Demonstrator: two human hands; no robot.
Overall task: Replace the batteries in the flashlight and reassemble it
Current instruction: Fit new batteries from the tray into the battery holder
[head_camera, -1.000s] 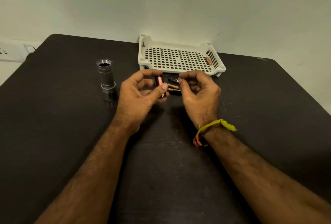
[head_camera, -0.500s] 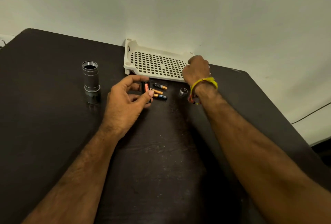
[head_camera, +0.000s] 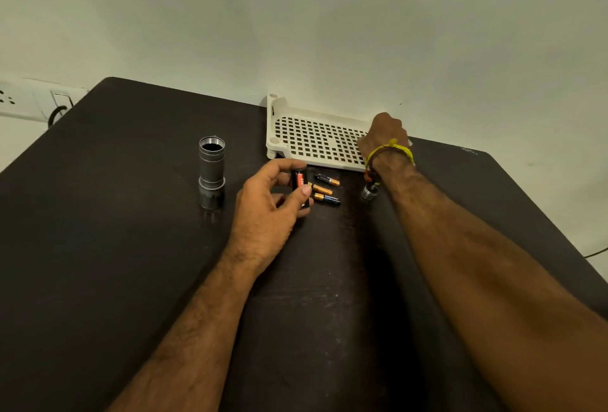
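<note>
The grey metal flashlight body stands upright on the dark table, its open threaded end up, left of my hands. My left hand grips a black battery holder with a red-labelled cell in it. Just right of it lie three small black-and-copper batteries on the table. The flashlight's small metal end cap rests beside my right wrist. My right hand reaches into the right end of the white perforated tray; its fingers are hidden, so I cannot tell whether it holds anything.
The tray sits against the pale wall at the table's far edge. A white wall socket with a cable shows at the far left. A yellow thread band circles my right wrist.
My right hand left the battery holder and stretched out to the tray's right end. My left hand kept hold of the holder. The end cap came into view on the table.
</note>
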